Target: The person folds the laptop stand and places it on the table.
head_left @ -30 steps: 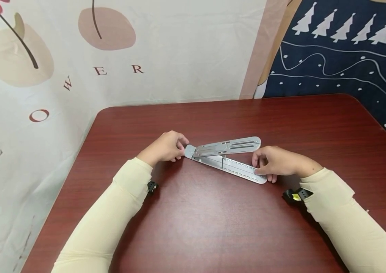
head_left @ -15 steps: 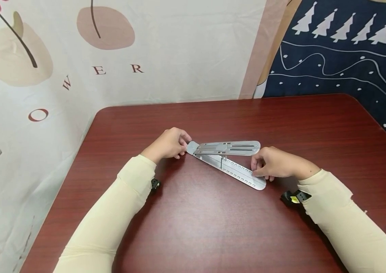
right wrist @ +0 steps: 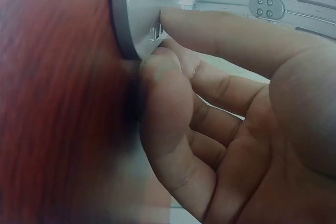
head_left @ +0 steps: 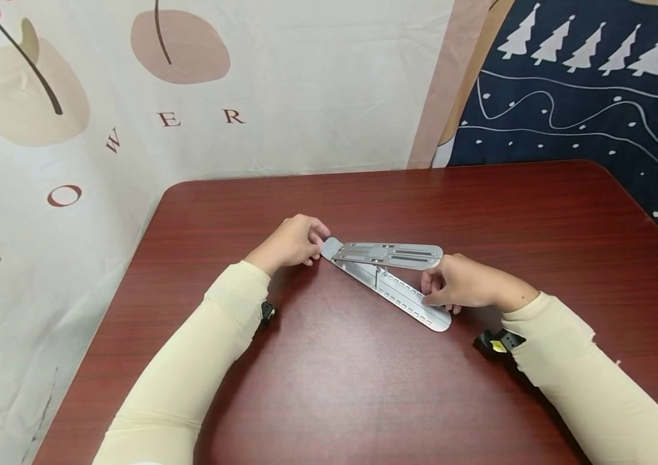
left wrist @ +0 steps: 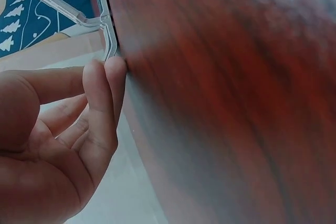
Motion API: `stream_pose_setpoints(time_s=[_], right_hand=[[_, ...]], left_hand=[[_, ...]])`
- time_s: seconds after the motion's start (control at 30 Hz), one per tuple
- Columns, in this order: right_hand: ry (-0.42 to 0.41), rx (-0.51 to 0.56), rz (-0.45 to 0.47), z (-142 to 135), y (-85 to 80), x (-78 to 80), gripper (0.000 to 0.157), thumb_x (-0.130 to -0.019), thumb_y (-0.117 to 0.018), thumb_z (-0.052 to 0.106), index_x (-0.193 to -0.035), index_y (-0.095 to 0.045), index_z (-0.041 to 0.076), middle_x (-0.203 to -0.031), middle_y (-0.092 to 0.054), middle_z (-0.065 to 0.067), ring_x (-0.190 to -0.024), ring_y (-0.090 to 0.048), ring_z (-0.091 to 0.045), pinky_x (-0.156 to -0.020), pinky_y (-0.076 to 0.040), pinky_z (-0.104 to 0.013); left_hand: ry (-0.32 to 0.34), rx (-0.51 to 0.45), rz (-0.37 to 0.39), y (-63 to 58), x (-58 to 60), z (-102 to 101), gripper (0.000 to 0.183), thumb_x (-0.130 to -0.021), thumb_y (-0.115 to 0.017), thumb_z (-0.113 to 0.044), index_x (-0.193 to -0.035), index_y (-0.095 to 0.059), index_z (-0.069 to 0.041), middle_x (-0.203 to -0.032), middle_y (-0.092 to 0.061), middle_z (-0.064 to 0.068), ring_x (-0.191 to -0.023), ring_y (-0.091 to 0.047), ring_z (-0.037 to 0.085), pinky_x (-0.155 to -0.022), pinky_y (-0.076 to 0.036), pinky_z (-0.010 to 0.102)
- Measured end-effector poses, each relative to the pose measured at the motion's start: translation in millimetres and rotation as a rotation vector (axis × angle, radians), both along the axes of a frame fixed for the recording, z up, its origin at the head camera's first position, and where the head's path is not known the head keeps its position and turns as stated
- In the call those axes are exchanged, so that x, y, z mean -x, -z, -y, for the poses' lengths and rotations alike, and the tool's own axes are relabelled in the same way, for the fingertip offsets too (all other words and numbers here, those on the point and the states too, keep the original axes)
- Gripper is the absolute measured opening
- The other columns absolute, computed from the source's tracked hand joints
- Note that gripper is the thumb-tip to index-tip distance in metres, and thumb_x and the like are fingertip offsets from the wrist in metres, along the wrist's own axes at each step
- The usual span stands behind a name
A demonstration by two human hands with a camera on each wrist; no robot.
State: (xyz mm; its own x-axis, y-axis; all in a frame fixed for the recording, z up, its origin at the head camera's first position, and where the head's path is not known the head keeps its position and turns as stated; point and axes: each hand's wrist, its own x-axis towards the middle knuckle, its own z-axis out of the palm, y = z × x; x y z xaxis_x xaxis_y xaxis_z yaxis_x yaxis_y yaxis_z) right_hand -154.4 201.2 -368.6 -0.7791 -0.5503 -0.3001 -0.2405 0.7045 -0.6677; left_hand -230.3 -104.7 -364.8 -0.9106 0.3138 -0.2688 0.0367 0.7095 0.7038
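A silver folding stand [head_left: 401, 294] lies slantwise near the table's middle. Its slotted upper arm [head_left: 389, 254] is raised at an angle over the perforated base, with a thin strut between them. My left hand [head_left: 292, 240] pinches the rounded hinge end at the far left; in the left wrist view, thumb and finger meet on the bent tip of the stand [left wrist: 108, 38]. At the near right end, my right hand [head_left: 468, 281] holds the base. The right wrist view has the thumb on top of the base plate [right wrist: 137, 11] and curled fingers at its edge.
The stand is on a reddish-brown wooden table [head_left: 363, 394] with rounded corners. Behind it hangs a pale printed cloth [head_left: 317, 84], and a dark blue cloth with white trees [head_left: 573, 116] hangs at the right.
The stand has turned on the table: its left end has shifted away and right, its right end towards me. Both hands have moved along with it, still holding its ends.
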Motion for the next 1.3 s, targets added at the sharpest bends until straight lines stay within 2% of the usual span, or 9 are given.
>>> stream_pose_setpoints(time_s=[0.17,0.37,0.47,0.9,1.1,1.3], right_hand=[[-0.016,0.035,-0.002,1,0.4,-0.4,0.012,-0.077,-0.069,0.008,-0.079,-0.057,0.008,-0.059,-0.055,-0.001,-0.043,-0.054,-0.014,-0.042,-0.049,-0.031],[-0.015,0.113,0.03,3,2.1,-1.5,0.023,-0.076,-0.07,0.004,-0.094,-0.057,0.004,-0.071,-0.059,-0.006,-0.046,-0.059,-0.019,-0.043,-0.05,-0.033],[-0.014,0.145,0.052,4,2.8,-3.4,0.024,-0.076,-0.07,0.004,-0.096,-0.057,0.003,-0.074,-0.06,-0.008,-0.048,-0.06,-0.019,-0.044,-0.051,-0.032],[0.026,0.133,0.055,15,6.5,-6.8,0.012,-0.075,-0.071,0.006,-0.078,-0.061,0.004,-0.059,-0.059,-0.007,-0.043,-0.061,-0.017,-0.044,-0.051,-0.034],[0.055,0.123,0.051,18,8.5,-7.2,0.012,-0.075,-0.071,0.007,-0.075,-0.059,0.003,-0.056,-0.059,-0.008,-0.042,-0.06,-0.017,-0.043,-0.051,-0.034],[0.04,0.08,-0.014,20,7.8,-8.3,0.013,-0.076,-0.07,0.011,-0.075,-0.058,0.009,-0.059,-0.059,-0.004,-0.041,-0.057,-0.015,-0.039,-0.048,-0.033]], left_hand=[[0.009,-0.016,0.003,0.6,2.8,-2,0.032,-0.082,-0.058,0.004,-0.112,-0.059,-0.006,-0.087,-0.067,0.01,-0.066,-0.063,0.018,-0.057,-0.053,0.027],[0.052,0.01,-0.011,-3.6,4.3,-6,0.028,-0.085,-0.056,-0.001,-0.113,-0.059,-0.006,-0.092,-0.068,0.01,-0.074,-0.064,0.02,-0.058,-0.05,0.024],[0.07,0.006,-0.017,-4.4,5.3,-9,0.026,-0.087,-0.056,-0.001,-0.112,-0.06,-0.005,-0.093,-0.068,0.011,-0.076,-0.065,0.022,-0.059,-0.05,0.024],[0.094,-0.04,-0.016,-7.3,8.7,-22,0.027,-0.088,-0.056,-0.003,-0.115,-0.058,-0.003,-0.1,-0.067,0.012,-0.082,-0.065,0.024,-0.07,-0.053,0.031],[0.117,-0.038,-0.029,-5.3,11.7,-27,0.028,-0.089,-0.055,-0.003,-0.116,-0.057,-0.004,-0.103,-0.067,0.012,-0.084,-0.065,0.022,-0.069,-0.052,0.028],[0.119,-0.05,-0.022,-5.2,12.5,-30,0.031,-0.088,-0.055,-0.002,-0.119,-0.056,-0.004,-0.106,-0.066,0.012,-0.086,-0.065,0.022,-0.068,-0.051,0.026]])
